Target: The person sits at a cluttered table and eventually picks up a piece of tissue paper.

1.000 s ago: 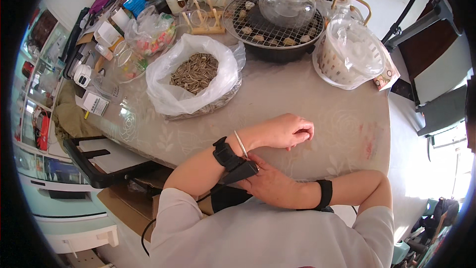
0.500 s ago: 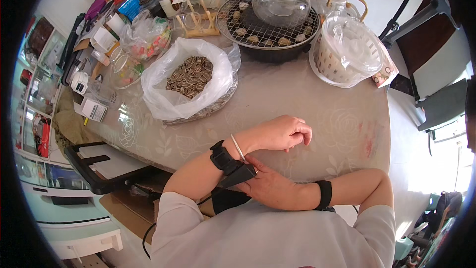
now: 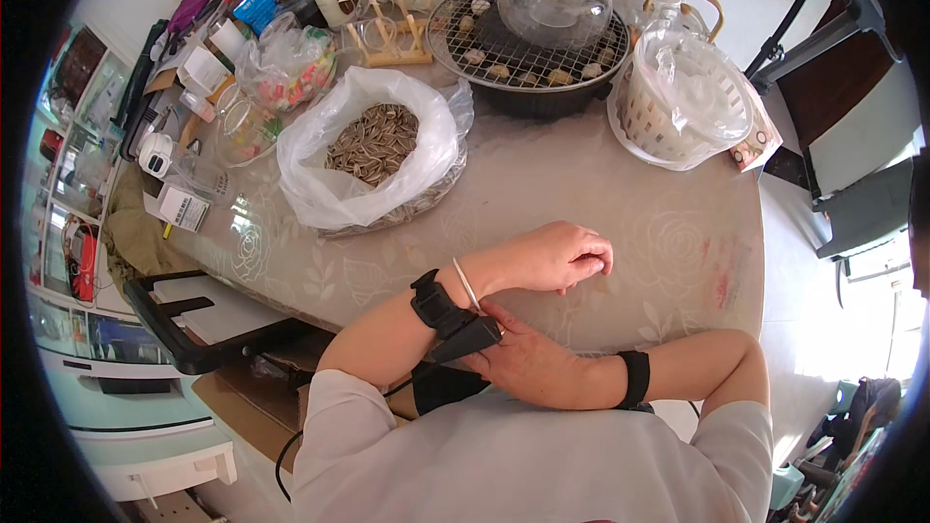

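Note:
My left hand [image 3: 565, 257] lies over the near part of the table, its fingers curled in toward the palm with nothing visible in them. A silver bangle [image 3: 465, 284] and a black wrist strap [image 3: 433, 300] circle that wrist. Attached to the strap is a black box-shaped device [image 3: 467, 340] with a cable. My right hand [image 3: 528, 363] reaches across below and grips the device's end, thumb and fingers on either side. Another black band [image 3: 635, 380] is around my right wrist. Beyond my left forearm stands an open plastic bag [image 3: 320, 189] of striped sunflower seeds [image 3: 376, 143].
A glass teapot [image 3: 554, 2] rests on a round wire grill [image 3: 465, 44] with small stones. To its right is a white perforated basket [image 3: 668, 111] lined with plastic. A candy bag [image 3: 291, 63], jars and boxes crowd the far left. A black-framed chair [image 3: 194, 358] touches the left edge.
The view has shifted very slightly. Both hands keep nearly the same place and pose, the right still on the device at my left wrist.

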Demonstrator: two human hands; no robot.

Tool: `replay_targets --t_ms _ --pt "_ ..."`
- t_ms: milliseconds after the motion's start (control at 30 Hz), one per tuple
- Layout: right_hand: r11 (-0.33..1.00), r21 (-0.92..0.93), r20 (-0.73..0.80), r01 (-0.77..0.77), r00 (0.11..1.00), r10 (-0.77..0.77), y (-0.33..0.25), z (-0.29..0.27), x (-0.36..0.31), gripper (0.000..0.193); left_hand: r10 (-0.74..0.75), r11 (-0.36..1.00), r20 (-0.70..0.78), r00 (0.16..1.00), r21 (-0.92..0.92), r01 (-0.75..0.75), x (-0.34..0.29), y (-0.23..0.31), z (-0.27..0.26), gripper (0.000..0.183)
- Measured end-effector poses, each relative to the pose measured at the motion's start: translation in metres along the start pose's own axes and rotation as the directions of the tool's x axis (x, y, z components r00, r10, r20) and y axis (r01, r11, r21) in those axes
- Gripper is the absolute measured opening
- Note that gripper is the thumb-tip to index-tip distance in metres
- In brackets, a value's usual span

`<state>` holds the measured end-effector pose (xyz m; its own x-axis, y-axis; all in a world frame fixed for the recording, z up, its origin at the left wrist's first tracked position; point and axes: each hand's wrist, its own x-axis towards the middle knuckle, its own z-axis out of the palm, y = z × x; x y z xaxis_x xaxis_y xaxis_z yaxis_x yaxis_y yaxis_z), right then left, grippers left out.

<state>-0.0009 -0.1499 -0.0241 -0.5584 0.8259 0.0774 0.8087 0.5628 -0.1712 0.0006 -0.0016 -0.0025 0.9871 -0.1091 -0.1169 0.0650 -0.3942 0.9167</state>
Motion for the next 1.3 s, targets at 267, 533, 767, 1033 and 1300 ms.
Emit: replay_targets --t_ms 267,533,767,1033,1300 --pt "0.998 0.055 -0.145 0.006 0.989 0.002 0.0009 -0.0014 -0.0006 0.053 0.019 1.0 -0.007 1.0 0.02 -0.019 0.0007 -0.0012 0.0001 0.013" --pt "0.997 0.078 -0.135 0.0 0.991 0.01 0.0005 0.0003 0.0006 0.057 0.021 0.999 0.007 1.0 0.042 -0.022 0.0003 0.0 -0.0009 0.014" --pt "0.997 0.082 -0.15 0.001 0.989 0.012 0.001 0.0002 0.0011 0.059 0.02 0.999 0.006 1.0 0.044 -0.02 -0.0001 0.001 -0.0013 0.014" --pt "0.992 0.124 -0.195 0.007 0.981 0.017 0.0007 0.0015 0.0004 0.055 0.019 1.0 0.013 1.0 0.024 -0.019 -0.0001 0.0011 -0.0011 0.014" --pt "0.998 0.066 -0.175 0.009 0.985 0.003 0.0016 -0.0007 0.0012 0.056 0.015 0.999 0.014 1.0 0.028 -0.015 -0.0004 0.0022 -0.0012 0.014"
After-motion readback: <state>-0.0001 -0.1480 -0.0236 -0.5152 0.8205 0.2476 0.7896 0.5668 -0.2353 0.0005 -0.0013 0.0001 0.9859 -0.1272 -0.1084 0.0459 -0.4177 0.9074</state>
